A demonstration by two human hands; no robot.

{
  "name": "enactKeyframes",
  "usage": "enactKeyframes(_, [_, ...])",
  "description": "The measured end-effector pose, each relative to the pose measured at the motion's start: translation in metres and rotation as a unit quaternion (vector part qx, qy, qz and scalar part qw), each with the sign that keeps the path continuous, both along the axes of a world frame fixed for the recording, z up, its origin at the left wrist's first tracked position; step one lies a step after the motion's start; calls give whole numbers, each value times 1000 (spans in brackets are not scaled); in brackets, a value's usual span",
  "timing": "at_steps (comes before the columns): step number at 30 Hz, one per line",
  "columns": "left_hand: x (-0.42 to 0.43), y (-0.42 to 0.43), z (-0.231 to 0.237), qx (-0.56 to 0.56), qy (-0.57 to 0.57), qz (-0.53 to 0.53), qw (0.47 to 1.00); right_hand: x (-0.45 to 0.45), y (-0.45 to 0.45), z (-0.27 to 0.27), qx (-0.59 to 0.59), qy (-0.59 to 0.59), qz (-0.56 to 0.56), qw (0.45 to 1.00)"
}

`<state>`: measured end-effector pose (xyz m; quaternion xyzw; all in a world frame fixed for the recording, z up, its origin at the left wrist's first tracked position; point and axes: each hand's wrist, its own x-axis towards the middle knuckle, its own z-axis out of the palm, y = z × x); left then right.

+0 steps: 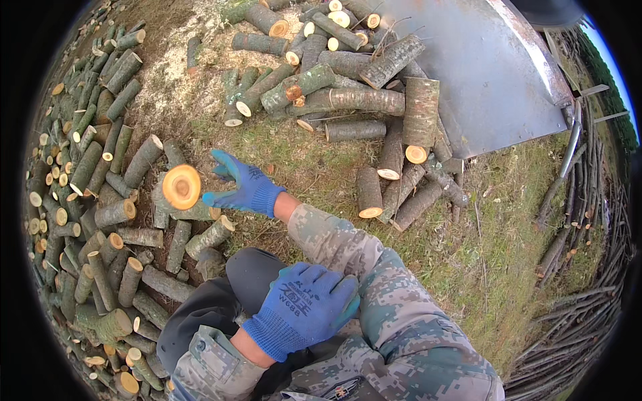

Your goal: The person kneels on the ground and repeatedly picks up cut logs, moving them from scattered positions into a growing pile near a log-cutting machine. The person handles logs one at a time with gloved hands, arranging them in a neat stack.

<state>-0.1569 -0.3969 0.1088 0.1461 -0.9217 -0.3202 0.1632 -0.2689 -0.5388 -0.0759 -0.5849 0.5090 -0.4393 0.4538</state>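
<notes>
My right hand, in a blue knit work glove with a coated palm, reaches out to the left across my body. Its fingers are spread and hold nothing. Just left of its fingertips is a cut log with its pale orange sawn end facing up at me; a gap shows between them. My left hand, in a matching glove, is near my lap beside the right sleeve, fingers bent. Its palm is turned away, so whether it holds anything is hidden.
Many short cut logs lie heaped along the left. Another log pile rests at the top centre, against a grey metal sheet. Sawdust covers ground at the upper left. Long thin branches are stacked at the right.
</notes>
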Motion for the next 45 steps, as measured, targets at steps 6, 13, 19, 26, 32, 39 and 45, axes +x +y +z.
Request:
enactKeyframes(6, [7,-8,14,6,27,9,1000,-193,126,-41,435,556,-267,656])
enactKeyframes(13, [8,-3,6,-40,41,-19,998,-247,142,-86,399,85,-336,849])
enactKeyframes(19, [10,-9,-4,-18,2,-2,1000,-88,6,-20,143,-246,-157,946])
enactKeyframes(26, [64,-18,30,34,32,63,997,-288,-91,-95,187,-450,-471,736])
enactKeyframes(32, [79,-27,48,64,59,75,993,-268,-98,-96,119,-504,-458,723])
enactKeyframes(39, [33,-40,23,51,27,-1,998,16,-76,-38,206,-618,-159,741])
enactKeyframes(45, [36,-42,15,29,-2,30,999,77,-37,-47,3,1,-29,1000])
